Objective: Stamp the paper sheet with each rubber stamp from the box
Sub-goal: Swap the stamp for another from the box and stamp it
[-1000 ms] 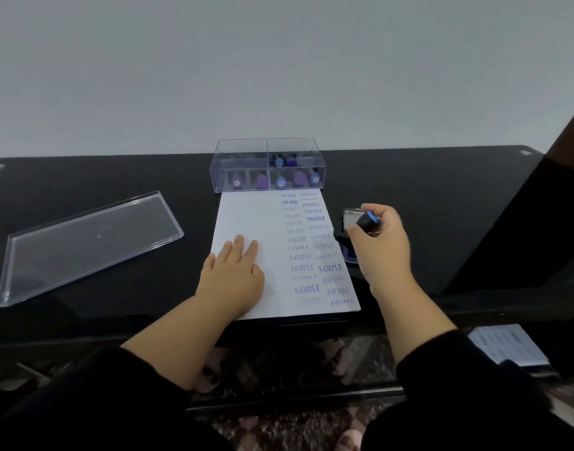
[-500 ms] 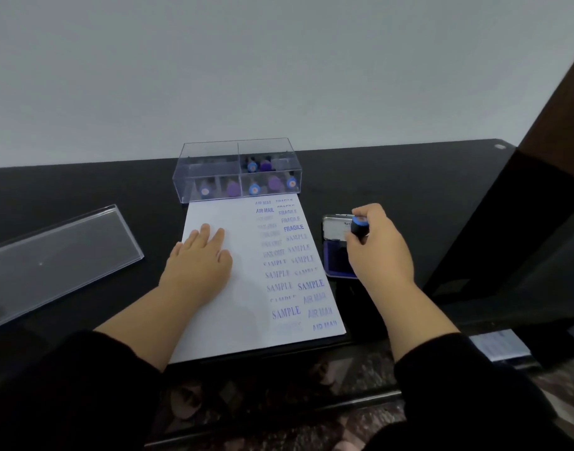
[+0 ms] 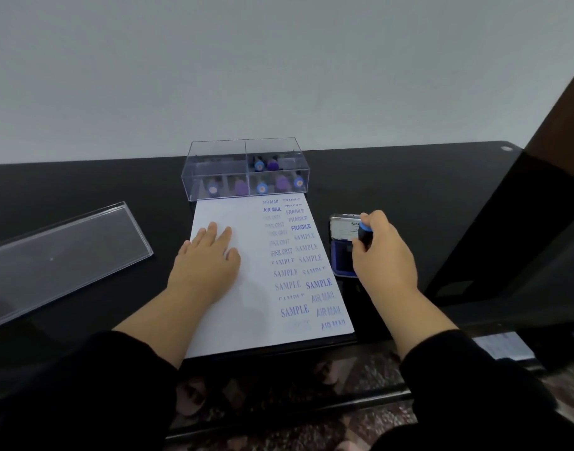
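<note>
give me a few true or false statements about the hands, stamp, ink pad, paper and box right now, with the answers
1. The left hand lies flat on the paper. True.
2. The right hand holds a stamp over the ink pad. True.
3. The ink pad sits left of the paper. False: it sits to the right of it.
4. The clear box has its lid on. False: the lid lies on the table, off to the left.
5. The paper's left half is full of prints. False: the prints run down its right side.
6. Stamps remain in the box. True.
</note>
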Action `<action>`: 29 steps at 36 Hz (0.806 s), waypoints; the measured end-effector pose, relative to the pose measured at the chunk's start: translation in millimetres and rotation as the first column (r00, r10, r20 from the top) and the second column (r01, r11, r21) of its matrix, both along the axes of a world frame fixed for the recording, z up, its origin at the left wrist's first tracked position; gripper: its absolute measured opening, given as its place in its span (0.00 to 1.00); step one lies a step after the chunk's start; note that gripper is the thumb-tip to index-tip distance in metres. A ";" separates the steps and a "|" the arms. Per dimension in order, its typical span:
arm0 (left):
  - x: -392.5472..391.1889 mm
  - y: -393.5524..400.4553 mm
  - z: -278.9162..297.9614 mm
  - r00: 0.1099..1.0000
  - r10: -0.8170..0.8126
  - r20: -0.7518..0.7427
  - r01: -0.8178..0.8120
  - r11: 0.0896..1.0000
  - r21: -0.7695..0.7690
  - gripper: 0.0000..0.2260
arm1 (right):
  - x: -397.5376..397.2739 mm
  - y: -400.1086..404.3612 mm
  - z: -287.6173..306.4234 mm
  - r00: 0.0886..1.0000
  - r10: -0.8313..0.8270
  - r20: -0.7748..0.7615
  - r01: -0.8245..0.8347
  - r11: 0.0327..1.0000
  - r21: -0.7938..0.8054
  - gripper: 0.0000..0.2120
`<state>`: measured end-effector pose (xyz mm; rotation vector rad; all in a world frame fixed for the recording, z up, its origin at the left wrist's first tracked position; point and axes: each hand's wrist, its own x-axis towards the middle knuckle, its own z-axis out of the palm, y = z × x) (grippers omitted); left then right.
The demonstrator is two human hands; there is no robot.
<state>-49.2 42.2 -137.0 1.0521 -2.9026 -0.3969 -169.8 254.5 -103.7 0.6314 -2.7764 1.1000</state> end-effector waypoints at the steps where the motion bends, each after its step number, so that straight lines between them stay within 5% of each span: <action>1: 0.2 -0.3 0.1 1.000 0.010 -0.001 -0.010 1.000 0.007 0.24 | 0.0 0.2 0.0 1.000 0.002 0.000 -0.002 1.000 0.000 0.10; 11: 7.0 -7.2 13.2 0.997 0.079 -0.027 -0.076 0.993 0.088 0.25 | -1.5 0.2 3.2 1.000 0.006 -0.003 -0.006 1.000 -0.005 0.08; 19: 8.2 -9.6 9.2 0.998 0.057 -0.029 -0.053 0.994 0.097 0.26 | -5.5 -8.4 6.2 0.996 0.007 0.091 0.010 0.982 -0.191 0.12; 29: 3.9 -17.7 6.0 0.999 0.045 0.003 -0.045 0.997 0.063 0.26 | -10.8 -86.7 33.6 0.972 0.233 0.030 -0.221 0.950 -0.219 0.11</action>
